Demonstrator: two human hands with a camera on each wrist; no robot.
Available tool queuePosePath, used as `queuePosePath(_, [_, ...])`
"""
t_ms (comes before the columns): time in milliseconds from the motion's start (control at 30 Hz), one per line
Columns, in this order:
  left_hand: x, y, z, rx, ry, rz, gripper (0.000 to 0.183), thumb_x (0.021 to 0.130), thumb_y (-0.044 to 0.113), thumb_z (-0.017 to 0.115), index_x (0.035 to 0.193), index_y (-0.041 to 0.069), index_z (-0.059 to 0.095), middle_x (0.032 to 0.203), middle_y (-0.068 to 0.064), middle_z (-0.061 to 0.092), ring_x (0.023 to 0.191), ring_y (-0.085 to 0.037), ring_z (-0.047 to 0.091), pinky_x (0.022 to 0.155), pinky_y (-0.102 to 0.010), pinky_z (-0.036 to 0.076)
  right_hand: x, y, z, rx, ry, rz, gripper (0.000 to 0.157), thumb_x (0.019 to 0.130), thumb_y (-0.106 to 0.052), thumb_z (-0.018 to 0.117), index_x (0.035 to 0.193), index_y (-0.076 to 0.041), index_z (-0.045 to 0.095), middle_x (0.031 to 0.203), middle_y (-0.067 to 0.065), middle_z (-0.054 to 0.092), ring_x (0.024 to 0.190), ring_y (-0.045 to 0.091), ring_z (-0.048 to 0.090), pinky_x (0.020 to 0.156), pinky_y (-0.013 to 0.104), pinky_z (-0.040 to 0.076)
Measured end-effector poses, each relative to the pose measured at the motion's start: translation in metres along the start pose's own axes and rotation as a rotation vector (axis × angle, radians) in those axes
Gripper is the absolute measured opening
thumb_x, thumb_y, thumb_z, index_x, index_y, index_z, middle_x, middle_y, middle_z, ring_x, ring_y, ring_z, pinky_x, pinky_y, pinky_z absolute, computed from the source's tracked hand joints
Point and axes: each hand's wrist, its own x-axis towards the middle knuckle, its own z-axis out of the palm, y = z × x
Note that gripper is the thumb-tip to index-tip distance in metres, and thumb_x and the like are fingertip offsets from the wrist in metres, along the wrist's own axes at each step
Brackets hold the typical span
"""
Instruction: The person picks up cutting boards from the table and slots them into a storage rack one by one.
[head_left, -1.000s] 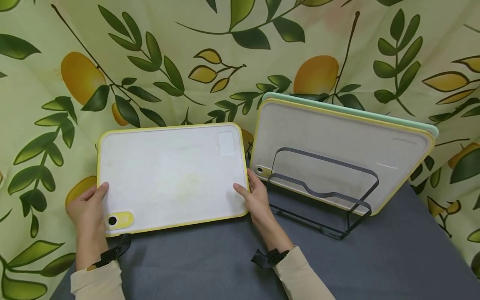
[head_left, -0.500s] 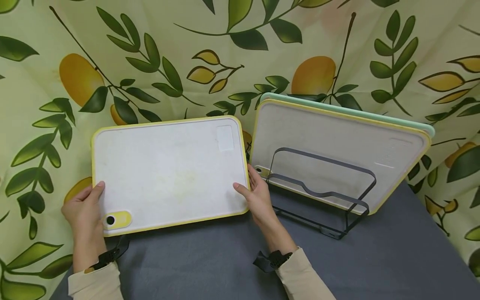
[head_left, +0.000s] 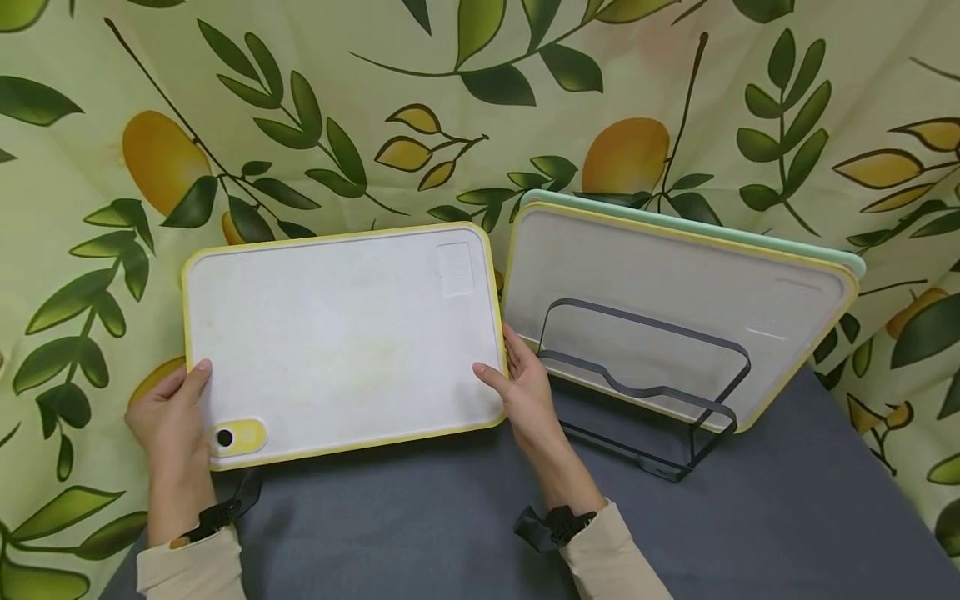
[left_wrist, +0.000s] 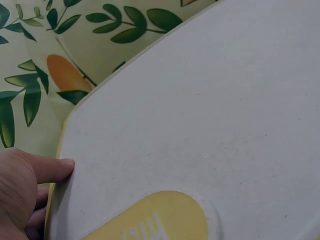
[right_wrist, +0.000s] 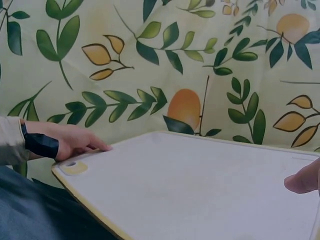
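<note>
Both hands hold a white cutting board (head_left: 337, 333) with a yellow rim, its broad face turned up toward the head camera. My left hand (head_left: 171, 417) grips the left short edge, thumb on the face above the yellow corner patch with a dark hole (head_left: 238, 437). At the opposite short edge my right hand (head_left: 528, 392) pinches the board, thumb on the face and fingers behind. In the left wrist view the left thumb (left_wrist: 55, 169) lies over the rim. The right wrist view shows the right thumb (right_wrist: 304, 177) at the board's right side. Fingers behind the board are mostly hidden.
To the right stands a dark wire rack (head_left: 645, 387) holding a second yellow-rimmed cutting board (head_left: 675, 292), with a mint-green-edged board (head_left: 697, 227) behind it. All lean back on the grey-blue tablecloth (head_left: 420, 525). A leaf-and-fruit patterned curtain (head_left: 300, 192) hangs behind.
The held board has risen slightly and its right end has shifted a little right, closer to the rack. Both hands keep their grip. The rack and its boards stay put.
</note>
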Motion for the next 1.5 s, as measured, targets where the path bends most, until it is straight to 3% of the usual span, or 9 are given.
queuePosePath(400, [-0.003, 0.005, 0.0, 0.015, 0.002, -0.013, 0.026, 0.074, 0.014, 0.091, 0.098, 0.012, 0.082, 0.085, 0.007, 0.065, 0.085, -0.009, 0.056, 0.07, -0.012, 0.047, -0.004, -0.013, -0.002, 0.035, -0.026, -0.017, 0.084, 0.093, -0.003, 0.07, 0.16, -0.002, 0.021, 0.168, 0.008, 0.024, 0.156, 0.02, 0.024, 0.126, 0.04, 0.026])
queuePosePath(733, [-0.007, 0.007, 0.003, -0.034, -0.001, 0.017, 0.013, 0.074, 0.01, 0.09, 0.083, 0.012, 0.08, 0.083, 0.005, 0.065, 0.081, -0.01, 0.057, 0.067, -0.013, 0.048, -0.008, -0.02, -0.006, 0.039, -0.036, -0.014, 0.082, 0.094, -0.005, 0.069, 0.161, -0.004, 0.021, 0.168, 0.006, 0.025, 0.155, 0.019, 0.026, 0.124, 0.039, 0.028])
queuePosePath(1000, [-0.008, 0.009, 0.004, -0.019, -0.026, 0.042, 0.017, 0.076, 0.012, 0.089, 0.09, 0.009, 0.082, 0.079, 0.007, 0.069, 0.082, -0.01, 0.059, 0.071, -0.014, 0.048, -0.011, -0.026, -0.011, 0.122, -0.044, -0.002, 0.079, 0.095, -0.002, 0.066, 0.16, -0.004, 0.022, 0.167, 0.007, 0.025, 0.155, 0.019, 0.025, 0.126, 0.04, 0.025])
queuePosePath(1333, [-0.013, 0.012, 0.004, -0.023, -0.023, 0.073, 0.014, 0.076, 0.011, 0.089, 0.088, 0.009, 0.083, 0.073, 0.007, 0.07, 0.076, -0.01, 0.059, 0.067, -0.015, 0.048, -0.014, -0.033, -0.014, 0.113, -0.061, 0.003, 0.074, 0.098, -0.007, 0.063, 0.16, -0.006, 0.024, 0.167, 0.004, 0.025, 0.155, 0.016, 0.024, 0.127, 0.04, 0.021])
queuePosePath(1500, [-0.015, 0.015, 0.006, -0.024, -0.038, 0.04, 0.021, 0.074, 0.013, 0.091, 0.093, 0.009, 0.083, 0.074, 0.007, 0.071, 0.075, -0.01, 0.061, 0.065, -0.015, 0.049, -0.018, -0.038, -0.019, 0.131, -0.07, 0.022, 0.07, 0.101, -0.008, 0.058, 0.161, -0.005, 0.021, 0.168, 0.006, 0.023, 0.156, 0.016, 0.022, 0.128, 0.04, 0.02])
